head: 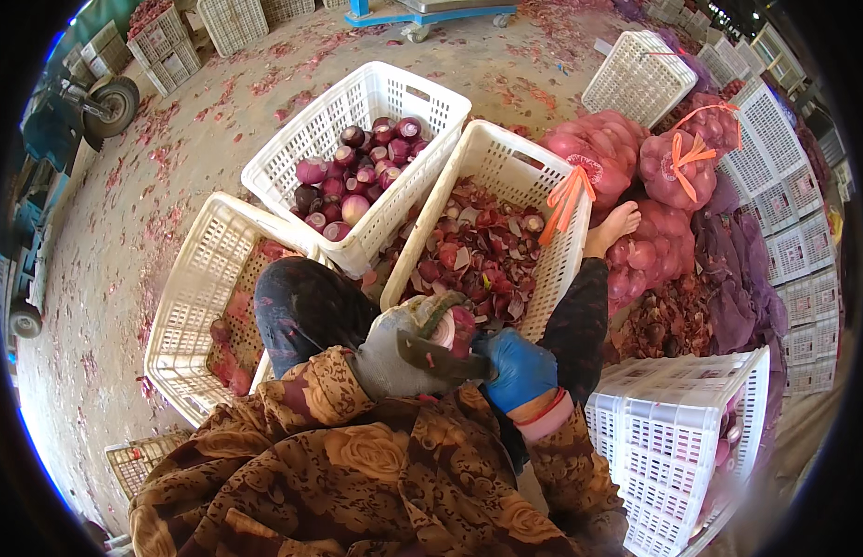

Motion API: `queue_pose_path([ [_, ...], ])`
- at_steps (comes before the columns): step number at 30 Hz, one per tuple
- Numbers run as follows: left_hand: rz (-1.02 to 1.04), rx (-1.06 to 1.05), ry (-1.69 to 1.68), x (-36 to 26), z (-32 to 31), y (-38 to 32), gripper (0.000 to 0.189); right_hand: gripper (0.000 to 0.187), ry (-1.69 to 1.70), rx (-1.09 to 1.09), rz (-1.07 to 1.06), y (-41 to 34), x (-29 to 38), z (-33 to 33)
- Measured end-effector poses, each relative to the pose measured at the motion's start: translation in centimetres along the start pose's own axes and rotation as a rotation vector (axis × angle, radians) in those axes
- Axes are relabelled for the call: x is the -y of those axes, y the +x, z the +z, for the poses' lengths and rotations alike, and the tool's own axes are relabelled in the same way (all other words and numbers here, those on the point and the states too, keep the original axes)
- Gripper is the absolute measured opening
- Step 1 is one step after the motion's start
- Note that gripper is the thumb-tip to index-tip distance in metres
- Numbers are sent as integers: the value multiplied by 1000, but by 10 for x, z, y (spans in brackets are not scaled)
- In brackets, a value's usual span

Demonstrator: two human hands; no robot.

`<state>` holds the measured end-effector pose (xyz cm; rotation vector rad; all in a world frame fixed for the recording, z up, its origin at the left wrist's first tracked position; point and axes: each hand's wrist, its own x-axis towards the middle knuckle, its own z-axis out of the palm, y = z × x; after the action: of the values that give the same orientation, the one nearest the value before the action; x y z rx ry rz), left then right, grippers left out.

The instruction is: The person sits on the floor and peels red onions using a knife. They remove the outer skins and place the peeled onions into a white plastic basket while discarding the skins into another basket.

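Observation:
My left hand [386, 355], in a grey work glove, grips a red onion [462, 333] whose pale cut end shows. In my right hand [520, 367], under a blue glove, is the handle of a knife. The dark knife blade [431, 354] points left, across the front of the onion and the grey glove; whether it touches the onion I cannot tell. Just beyond both hands stands a white plastic crate [421, 254] with onion skins [473, 257] and a few onions in it. Farther left, another white crate [278, 150] holds several trimmed red onions [361, 170].
A third crate [177, 299] by my left knee contains a few onions. Mesh sacks of onions [650, 247] lie to the right, near a bare foot [616, 221]. A crate on its side [654, 445] sits at lower right. Onion skins litter the concrete floor [215, 146].

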<state>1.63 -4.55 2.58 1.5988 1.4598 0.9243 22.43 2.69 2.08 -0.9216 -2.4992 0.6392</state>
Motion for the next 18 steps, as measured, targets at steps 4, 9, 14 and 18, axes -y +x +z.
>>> queue_pose_path([
  [4,77,45,-34,-9,-1,1,72,11,-36,-21,175,0,-31,7],
  [9,78,-154,-60,2,-16,1,81,13,-161,76,464,-1,-87,18],
  [14,-178,-391,163,17,-81,44,95,16,297,-7,618,17,-78,23],
  [18,6,-875,358,39,-123,24,88,9,534,90,735,16,-71,47],
])
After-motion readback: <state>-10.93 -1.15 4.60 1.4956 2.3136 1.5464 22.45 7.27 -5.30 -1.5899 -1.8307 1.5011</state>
